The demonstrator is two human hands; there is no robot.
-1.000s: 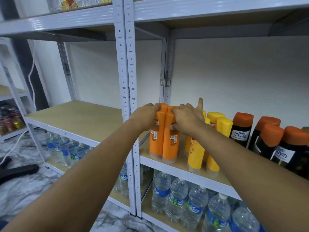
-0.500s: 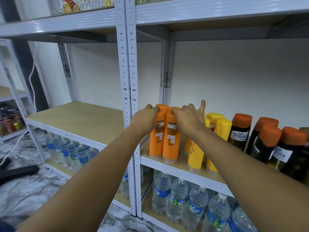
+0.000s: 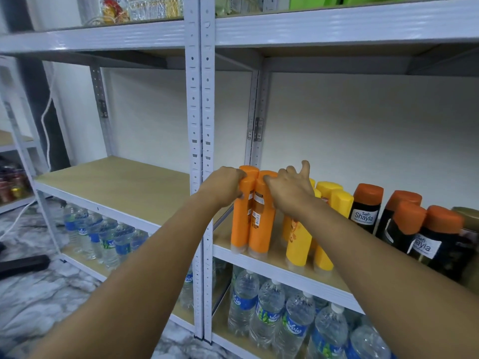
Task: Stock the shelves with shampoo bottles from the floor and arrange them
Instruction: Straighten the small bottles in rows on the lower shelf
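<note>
Both hands are up at the caps of the two orange bottles (image 3: 252, 216), which stand side by side at the front edge of the shelf (image 3: 280, 274). The left hand (image 3: 223, 186) is curled round the top of the left one; the right hand (image 3: 290, 191) grips the other cap with its index finger sticking up. Just right of that hand are the yellow bottles (image 3: 321, 229), then the dark ones (image 3: 368, 207). Smooth stiff plastic, probably slippery and a bit top-heavy when full, so I'd grab mid-body rather than the cap.
</note>
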